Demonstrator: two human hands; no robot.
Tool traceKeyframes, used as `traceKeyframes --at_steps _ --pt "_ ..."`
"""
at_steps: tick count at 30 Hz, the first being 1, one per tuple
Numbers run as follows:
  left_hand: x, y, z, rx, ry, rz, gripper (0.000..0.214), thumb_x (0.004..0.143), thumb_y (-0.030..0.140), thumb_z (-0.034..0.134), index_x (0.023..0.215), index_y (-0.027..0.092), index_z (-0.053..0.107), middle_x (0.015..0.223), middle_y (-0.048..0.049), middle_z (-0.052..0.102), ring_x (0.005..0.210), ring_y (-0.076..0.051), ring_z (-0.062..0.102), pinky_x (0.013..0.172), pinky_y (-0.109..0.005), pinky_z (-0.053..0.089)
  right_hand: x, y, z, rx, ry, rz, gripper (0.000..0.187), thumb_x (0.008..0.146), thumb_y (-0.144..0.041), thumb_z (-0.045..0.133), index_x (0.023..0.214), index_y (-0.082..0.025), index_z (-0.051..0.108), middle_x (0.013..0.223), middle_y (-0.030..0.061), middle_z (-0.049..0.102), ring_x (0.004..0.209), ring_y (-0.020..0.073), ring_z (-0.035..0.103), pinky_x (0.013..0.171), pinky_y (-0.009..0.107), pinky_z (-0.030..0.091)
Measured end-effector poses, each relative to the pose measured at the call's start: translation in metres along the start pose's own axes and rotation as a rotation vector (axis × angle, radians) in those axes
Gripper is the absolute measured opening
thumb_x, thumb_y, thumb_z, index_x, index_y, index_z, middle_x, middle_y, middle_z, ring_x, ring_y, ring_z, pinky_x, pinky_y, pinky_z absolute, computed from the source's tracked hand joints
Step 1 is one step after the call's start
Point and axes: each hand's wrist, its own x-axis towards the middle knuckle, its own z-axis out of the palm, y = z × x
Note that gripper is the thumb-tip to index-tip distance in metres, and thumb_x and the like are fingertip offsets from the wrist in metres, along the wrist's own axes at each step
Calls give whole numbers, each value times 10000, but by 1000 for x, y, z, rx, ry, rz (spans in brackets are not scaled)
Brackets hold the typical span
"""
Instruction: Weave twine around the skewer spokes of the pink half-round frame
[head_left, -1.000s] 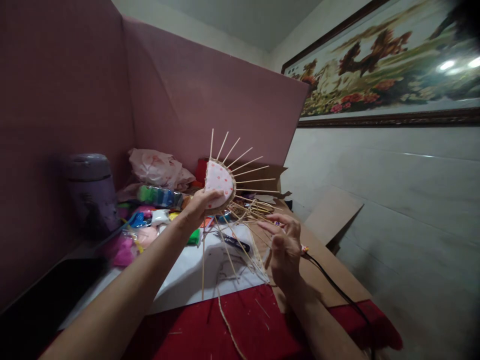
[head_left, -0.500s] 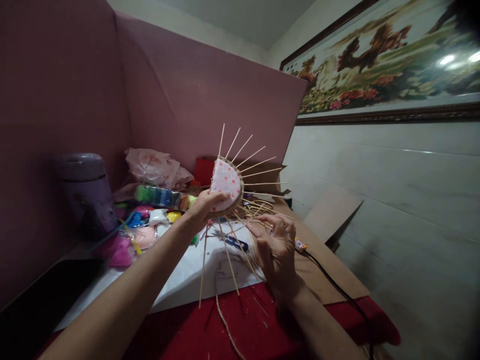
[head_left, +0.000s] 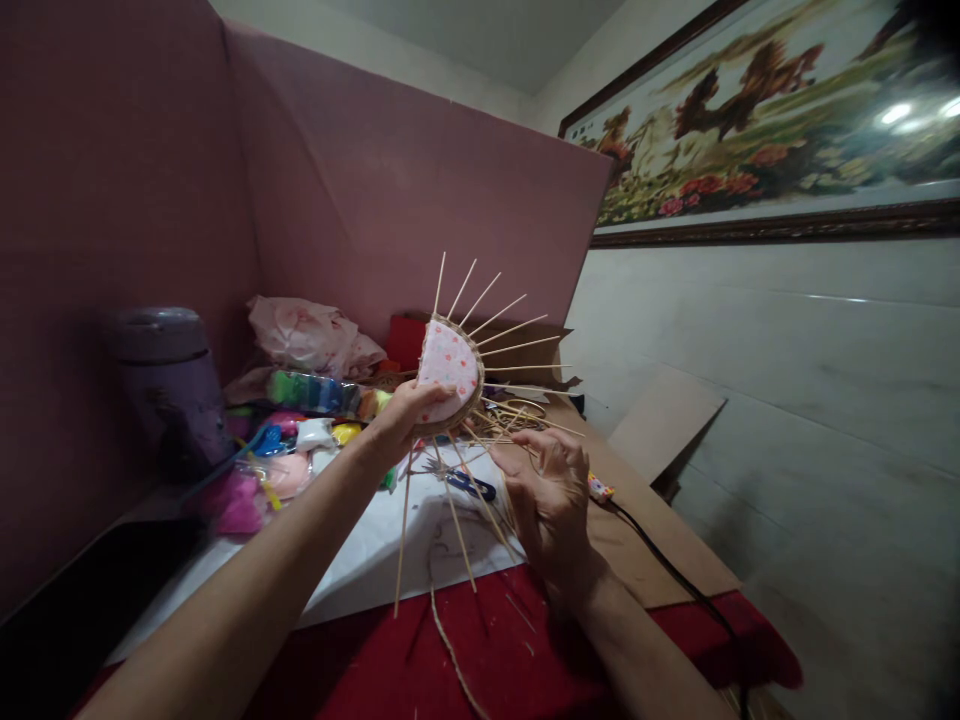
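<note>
My left hand [head_left: 412, 410] grips a half-round panel [head_left: 450, 362] by its lower left part, thumb across the face. White fabric with small red flowers covers the panel, and a braided tan edge runs round its curve. Thin sticks [head_left: 521, 345] fan out from that edge, upward, to the right and down. My right hand [head_left: 551, 490] is at the lower right, beside the stick ends, with its fingers bent and pressed together. Whatever they pinch is too fine to make out. Beneath the panel lie scissors [head_left: 472, 484] with dark blue handles on white paper [head_left: 360, 570].
Bagged coloured clay [head_left: 289, 475] and a purple flask [head_left: 169, 390] stand left, a dark flat object [head_left: 105, 590] in front. A twine strand [head_left: 450, 645] crosses the red cloth [head_left: 360, 670]. Brown board [head_left: 660, 550] with a black cable [head_left: 675, 580] lies right; pink panels [head_left: 405, 200] rise behind.
The panel and its sticks have shifted slightly left with my left hand. My right hand has barely moved, its fingers still bent.
</note>
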Motion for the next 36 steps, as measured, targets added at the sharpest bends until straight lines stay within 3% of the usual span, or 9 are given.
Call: traceKeyframes --at_steps 19,21,24,27,29,32,36 --pt "0 0 0 -17 5 -1 169 644 212 603 727 69 641 609 -105 652 489 -160 582 445 -243 463 -1 1 1 -21 -46 26 341 879 -295 367 1122 -261 603 1134 71 494 1096 261 387 946 479 271" --pt "0 1 -1 -43 15 -10 162 645 187 596 738 64 646 626 -113 659 502 -168 591 453 -248 475 -2 2 0 37 20 35 346 881 -292 351 1117 -251 600 1103 78 505 1066 259 422 928 481 297" --pt "0 3 -5 -104 24 -55 188 649 170 592 790 63 654 686 -120 678 545 -184 611 486 -269 501 -4 3 -3 184 234 96 352 895 -296 301 1016 -222 623 1006 89 525 973 246 494 863 466 367" --pt "0 6 -12 -182 58 -125 187 652 169 595 806 81 655 699 -103 685 573 -194 624 523 -296 521 -3 6 -5 321 440 310 308 901 -298 303 832 -193 584 911 82 525 866 219 533 769 412 426" --pt "0 8 -17 -222 81 -161 178 657 174 597 802 87 655 677 -96 683 569 -195 627 540 -308 527 -1 12 -4 382 503 492 217 886 -305 362 820 -188 532 876 67 519 805 195 534 712 364 441" --pt "0 11 -23 -265 63 -195 174 670 175 595 807 88 657 644 -90 676 541 -183 619 554 -306 528 3 24 3 425 453 637 177 824 -296 489 959 -183 509 929 63 533 815 186 532 717 340 443" --pt "-2 12 -25 -295 -16 -222 174 698 170 573 817 72 653 663 -103 679 567 -188 626 580 -312 533 6 37 13 373 208 514 450 734 -270 602 1147 -175 453 1159 110 509 1021 221 500 862 385 409"
